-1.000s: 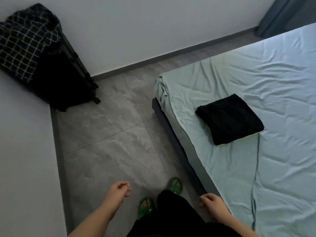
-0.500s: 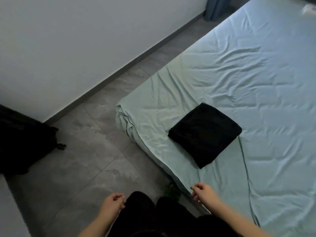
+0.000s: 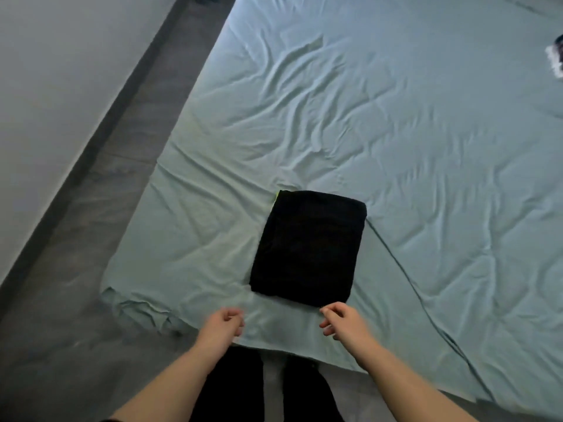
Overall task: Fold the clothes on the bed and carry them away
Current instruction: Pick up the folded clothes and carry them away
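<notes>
A folded black garment point(image 3: 309, 248) lies flat on the pale green bed sheet point(image 3: 396, 132), near the bed's front edge, with a thin yellow-green strip showing at its far left corner. My left hand point(image 3: 224, 325) hovers over the sheet just below and left of the garment, fingers loosely curled, holding nothing. My right hand point(image 3: 341, 321) hangs just below the garment's near right corner, fingers loosely curled and empty, not touching the fabric.
The grey tiled floor point(image 3: 76, 269) runs along the bed's left side, bounded by a white wall point(image 3: 45, 86) with a dark baseboard. A small black and white item point(image 3: 556, 59) lies at the bed's far right edge. My dark trouser legs show at the bottom.
The view has swung from the floor and suitcase toward the bed. Both hands have risen from beside my legs to just in front of the folded black garment.
</notes>
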A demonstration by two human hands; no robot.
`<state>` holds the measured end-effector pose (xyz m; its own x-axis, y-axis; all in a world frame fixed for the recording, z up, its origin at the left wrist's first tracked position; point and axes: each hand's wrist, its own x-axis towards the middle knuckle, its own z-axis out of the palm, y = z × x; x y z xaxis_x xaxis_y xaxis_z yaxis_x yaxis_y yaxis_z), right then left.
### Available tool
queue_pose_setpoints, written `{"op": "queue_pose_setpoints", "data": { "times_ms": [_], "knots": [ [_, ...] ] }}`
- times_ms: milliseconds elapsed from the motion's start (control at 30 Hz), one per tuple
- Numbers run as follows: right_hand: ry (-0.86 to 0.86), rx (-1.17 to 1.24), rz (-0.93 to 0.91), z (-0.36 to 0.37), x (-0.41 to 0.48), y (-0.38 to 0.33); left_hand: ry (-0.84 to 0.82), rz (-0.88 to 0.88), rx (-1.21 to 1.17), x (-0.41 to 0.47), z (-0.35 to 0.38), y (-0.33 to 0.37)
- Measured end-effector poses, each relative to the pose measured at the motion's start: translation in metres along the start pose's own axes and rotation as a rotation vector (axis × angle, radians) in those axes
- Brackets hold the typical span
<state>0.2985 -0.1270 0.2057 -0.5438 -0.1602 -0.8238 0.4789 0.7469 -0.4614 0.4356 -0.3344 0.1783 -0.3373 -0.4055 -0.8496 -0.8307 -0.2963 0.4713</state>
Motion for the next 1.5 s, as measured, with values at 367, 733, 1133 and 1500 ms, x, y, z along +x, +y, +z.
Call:
{"op": "queue_pose_setpoints", "data": {
  "times_ms": [367, 733, 1133, 1500],
  "knots": [
    [0.569, -0.305, -0.436, -0.005, 0.174, -0.035, 0.261, 0.958, 0.851, 0.153, 0.138, 0.118],
    [0.515, -0.835, -0.476, -0.008, 0.253, 0.016, 0.195, 0.992, 1.311, 0.241, 0.146, 0.105],
    [0.253, 0.198, -0.014, -0.063, 0.213, 0.052, -0.004, 0.255, 0.318, 0.202, 0.083, 0.089],
    [-0.166, 0.681, 0.239, -0.06, 0.24, 0.039, -0.104, 0.075, 0.106, 0.216, 0.11, 0.109]
  ]
}}
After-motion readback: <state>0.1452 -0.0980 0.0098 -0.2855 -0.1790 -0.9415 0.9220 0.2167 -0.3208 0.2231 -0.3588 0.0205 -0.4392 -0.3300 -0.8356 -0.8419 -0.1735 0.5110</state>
